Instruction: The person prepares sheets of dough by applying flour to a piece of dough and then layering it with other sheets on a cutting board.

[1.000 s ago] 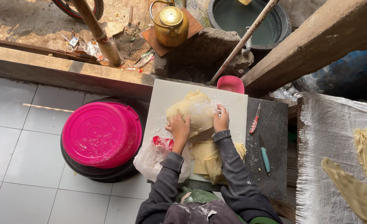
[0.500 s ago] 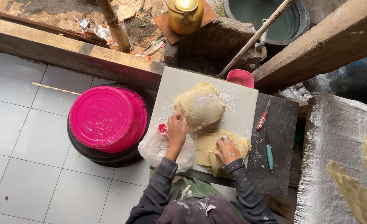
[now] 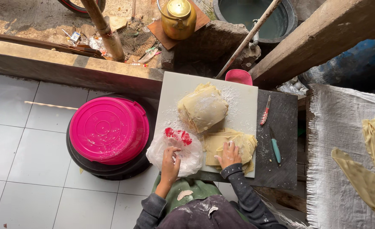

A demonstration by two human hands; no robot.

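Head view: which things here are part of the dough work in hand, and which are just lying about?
In use:
left hand in the plastic bag
right hand on the flat dough sheets
folded dough pile
white board, floured

Lying about:
pink basin
red-handled knife
teal-handled knife
brass kettle
pink cup
woven sack

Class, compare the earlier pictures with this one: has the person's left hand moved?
Yes. The left hand has come back off the dough pile on the white board, towards the person, onto the plastic bag.
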